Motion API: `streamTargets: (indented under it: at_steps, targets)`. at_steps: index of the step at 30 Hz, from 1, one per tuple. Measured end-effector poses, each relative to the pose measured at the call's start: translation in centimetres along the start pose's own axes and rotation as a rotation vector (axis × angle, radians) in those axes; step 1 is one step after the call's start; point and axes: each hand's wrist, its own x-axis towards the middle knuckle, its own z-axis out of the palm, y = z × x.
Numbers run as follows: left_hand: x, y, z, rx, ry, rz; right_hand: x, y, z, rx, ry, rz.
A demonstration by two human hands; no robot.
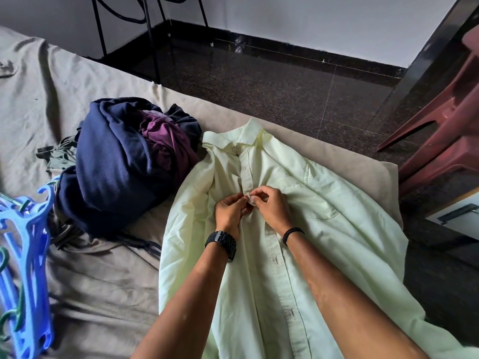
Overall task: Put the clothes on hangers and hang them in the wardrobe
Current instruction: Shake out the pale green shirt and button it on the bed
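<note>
A pale green button-up shirt [331, 229] lies front-up on the bed, collar pointing away from me. My left hand [229, 213] and my right hand [272, 208] meet at its button placket, below the collar, and both pinch the fabric there around a button. A stack of blue and green plastic hangers [28, 268] lies at the bed's left edge. A heap of navy and purple clothes [124, 172] sits left of the shirt. No wardrobe is in view.
The bed is covered by a beige sheet [90, 294]. A dark red plastic chair [445, 120] stands on the dark speckled floor at the right. A black metal chair frame [153, 35] stands by the far wall.
</note>
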Motion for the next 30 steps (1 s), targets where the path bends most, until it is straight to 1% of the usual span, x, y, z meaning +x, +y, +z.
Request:
streamTargets:
  at_steps: [3, 6, 9, 11, 12, 13, 15, 17, 18, 20, 22, 24, 26, 28, 30]
  targets:
    - [-0.1, -0.1, 0.2, 0.023, 0.037, 0.027, 0.2, -0.2, -0.2, 0.037, 0.001, 0.036]
    - [-0.1, -0.5, 0.2, 0.037, 0.080, 0.043, 0.4, -0.5, -0.3, 0.004, -0.030, 0.064]
    - [-0.2, -0.2, 0.3, 0.100, 0.068, 0.082, 1.2, -1.0, -1.2, 0.106, -0.152, 0.147]
    - [-0.1, 0.2, 0.6, 0.201, 0.069, 0.145, 1.7, -1.5, -1.8, 0.262, -0.269, 0.259]
    - [-0.1, 0.5, 0.9, 0.274, 0.073, 0.190, 1.9, -1.7, -2.1, 0.310, -0.290, 0.308]
    - [-0.1, 0.8, 1.1, 0.369, 0.079, 0.229, 2.0, -1.9, -2.1, 0.311, -0.276, 0.338]
    - [0.0, 1.2, 1.1, 0.556, 0.090, 0.278, 2.1, -1.7, -2.1, 0.144, -0.166, 0.315]
    - [-0.3, 1.9, 0.7, 0.647, 0.073, 0.273, 1.7, -1.6, -2.3, -0.072, -0.057, 0.203]
    - [-0.4, 2.2, 0.5, 0.658, 0.051, 0.262, 1.4, -1.7, -2.6, -0.133, 0.001, 0.133]
    - [-0.5, 2.8, -0.4, 0.714, 0.014, 0.277, 0.1, -1.7, -3.5, -0.175, 0.120, 0.011]
    - [-1.4, 3.0, -1.8, 0.870, -0.043, 0.325, -1.9, -1.8, -4.2, -0.158, 0.186, -0.036]
    - [-2.5, 2.8, -3.1, 1.021, -0.120, 0.356, -4.4, -1.4, -4.0, -0.163, 0.161, -0.017]
    - [-3.6, 2.5, -3.8, 1.142, -0.176, 0.386, -6.3, -0.6, -2.9, -0.206, 0.091, 0.011]
    - [-4.5, 2.3, -3.7, 1.269, -0.202, 0.418, -7.5, 0.2, -1.7, -0.289, 0.069, -0.011]
    - [-4.8, 2.2, -3.8, 1.340, -0.205, 0.442, -8.0, 0.3, -1.1, -0.353, 0.075, -0.021]
